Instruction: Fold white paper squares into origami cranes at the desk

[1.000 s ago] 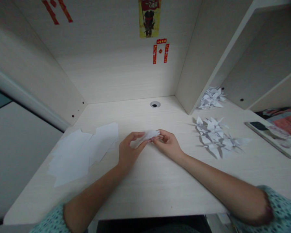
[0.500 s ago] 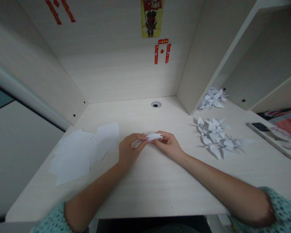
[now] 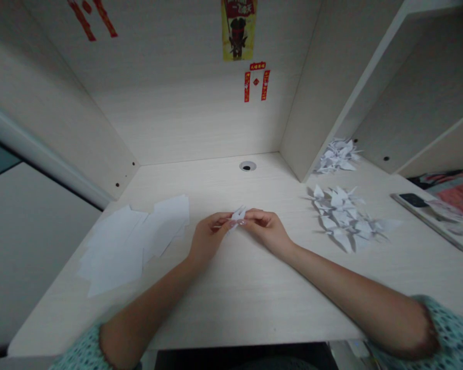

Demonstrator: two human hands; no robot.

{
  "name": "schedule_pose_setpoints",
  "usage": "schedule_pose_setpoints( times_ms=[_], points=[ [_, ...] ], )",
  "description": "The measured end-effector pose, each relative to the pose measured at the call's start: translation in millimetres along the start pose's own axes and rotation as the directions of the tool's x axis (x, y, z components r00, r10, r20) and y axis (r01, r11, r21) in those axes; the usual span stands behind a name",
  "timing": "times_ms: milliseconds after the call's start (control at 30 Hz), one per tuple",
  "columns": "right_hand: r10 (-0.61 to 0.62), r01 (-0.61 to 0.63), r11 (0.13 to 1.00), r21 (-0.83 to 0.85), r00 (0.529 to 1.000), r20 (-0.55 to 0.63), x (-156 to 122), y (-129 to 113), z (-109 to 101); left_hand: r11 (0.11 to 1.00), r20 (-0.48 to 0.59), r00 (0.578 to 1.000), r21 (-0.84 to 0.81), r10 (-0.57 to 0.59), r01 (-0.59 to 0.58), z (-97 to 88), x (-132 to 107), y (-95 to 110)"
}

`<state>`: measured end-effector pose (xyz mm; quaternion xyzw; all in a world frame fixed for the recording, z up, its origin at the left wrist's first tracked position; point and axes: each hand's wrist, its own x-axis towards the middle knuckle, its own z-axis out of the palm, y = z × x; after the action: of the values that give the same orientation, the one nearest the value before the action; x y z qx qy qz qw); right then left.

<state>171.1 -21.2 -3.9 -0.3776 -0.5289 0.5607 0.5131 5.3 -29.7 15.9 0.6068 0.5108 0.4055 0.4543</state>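
Note:
Between my fingertips is a small piece of folded white paper (image 3: pixel 238 213), its narrow points standing up and away from me. My left hand (image 3: pixel 209 234) pinches it from the left, thumb toward me. From the right, my right hand (image 3: pixel 267 227) pinches it too, and the two thumbs nearly meet in front of it. The fingers cover most of its lower part. To the left lie overlapping white paper sheets (image 3: pixel 116 252). Off to the right, several folded paper cranes (image 3: pixel 341 213) rest in a cluster.
More folded white paper pieces (image 3: pixel 338 155) are heaped behind the upright panel (image 3: pixel 312 128). A phone (image 3: pixel 428 218) lies at the far right, near some red and grey cloth (image 3: pixel 459 195). A cable hole (image 3: pixel 247 166) is set in the desk (image 3: pixel 231 303) near the back panel.
The folded paper has turned in my fingers: it lay sideways and now its points face away from me. Both hands have drawn closer together around it.

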Motion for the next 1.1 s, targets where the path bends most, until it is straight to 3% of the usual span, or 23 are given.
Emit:
schedule_pose_setpoints(
  times_ms=[133,267,433,700,1100],
  points=[
    [-0.043,0.04,0.996,-0.08,0.998,-0.046,0,2,-1,0.996,0.048,0.999,0.085,-0.011,0.007,0.4,0,-2],
    [-0.066,0.061,0.992,-0.11,0.997,-0.042,-1,2,-1,0.999,0.041,0.998,-0.022,-0.047,0.048,1.1,2,-6],
    [-0.04,0.035,0.995,-0.098,0.998,-0.043,0,1,0,0.996,0.027,1.0,-0.091,-0.008,0.011,3.0,2,-10],
    [0.063,-0.063,0.998,0.0,0.998,-0.02,0,-1,2,0.996,0.007,0.999,-0.079,-0.044,0.044,5.8,-2,-4],
    [0.058,-0.06,0.994,-0.091,0.998,-0.025,1,-4,0,0.982,0.195,0.978,-0.153,-0.081,0.112,2.8,4,-11]
  ],
)
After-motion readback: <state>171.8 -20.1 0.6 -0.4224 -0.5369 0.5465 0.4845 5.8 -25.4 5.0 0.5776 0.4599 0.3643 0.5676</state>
